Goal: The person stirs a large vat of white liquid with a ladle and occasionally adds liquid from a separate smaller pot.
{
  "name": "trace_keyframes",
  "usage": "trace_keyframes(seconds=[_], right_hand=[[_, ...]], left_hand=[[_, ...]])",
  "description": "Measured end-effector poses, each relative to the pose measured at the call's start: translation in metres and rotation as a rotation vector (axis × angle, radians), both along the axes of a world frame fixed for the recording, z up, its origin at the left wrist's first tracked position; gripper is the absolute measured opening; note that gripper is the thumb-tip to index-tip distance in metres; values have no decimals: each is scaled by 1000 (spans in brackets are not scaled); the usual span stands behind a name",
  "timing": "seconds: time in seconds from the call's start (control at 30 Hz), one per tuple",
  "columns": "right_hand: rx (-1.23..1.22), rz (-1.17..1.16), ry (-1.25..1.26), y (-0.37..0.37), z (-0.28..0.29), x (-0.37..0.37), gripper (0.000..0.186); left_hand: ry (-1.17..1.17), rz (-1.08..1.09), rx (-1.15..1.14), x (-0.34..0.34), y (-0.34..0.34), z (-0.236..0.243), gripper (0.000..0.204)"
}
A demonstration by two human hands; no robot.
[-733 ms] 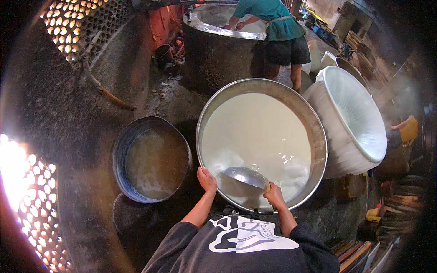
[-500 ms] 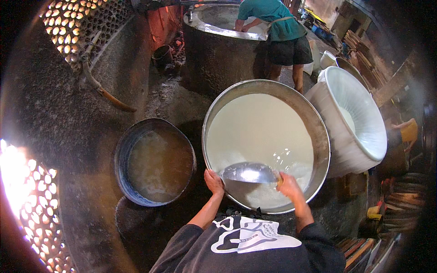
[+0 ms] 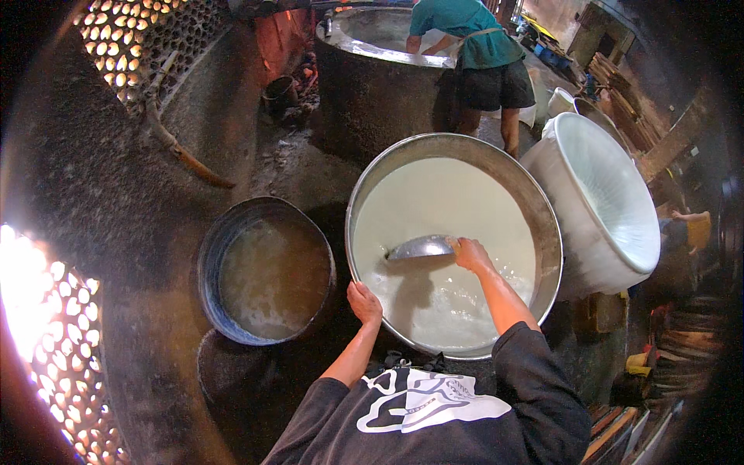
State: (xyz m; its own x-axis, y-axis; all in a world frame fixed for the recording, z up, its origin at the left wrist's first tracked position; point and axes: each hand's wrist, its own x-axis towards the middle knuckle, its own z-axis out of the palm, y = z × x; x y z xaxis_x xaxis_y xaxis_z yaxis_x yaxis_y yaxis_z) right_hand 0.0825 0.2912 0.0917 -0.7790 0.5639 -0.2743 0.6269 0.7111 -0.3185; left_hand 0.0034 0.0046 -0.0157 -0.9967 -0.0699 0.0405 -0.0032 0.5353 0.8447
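In front of me stands a wide round metal tub nearly full of creamy white liquid. My right hand is closed round the handle of a shiny metal scoop, whose bowl tilts over the liquid with its left tip at the surface. My left hand grips the tub's near left rim, the fingers bent over the edge. Ripples and bubbles show in the liquid near me, below the scoop.
Left of the tub is a dark bucket of murky brown liquid. A white cloth-lined container stands at the right. Beyond, a person leans over a large round vat. Wood pieces lie far right.
My right hand has moved the scoop away from me, from the tub's near side toward its middle. The left hand stays at the rim.
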Motion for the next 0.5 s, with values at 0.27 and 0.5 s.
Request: trace_keyframes(seconds=[0.27, 0.5], right_hand=[[-23, 88, -17, 2, -40, 98, 38], [-17, -71, -156, 23, -71, 193, 25]], left_hand=[[19, 1, -61, -2, -1, 10, 41], [1, -11, -125, -3, 0, 11, 46]])
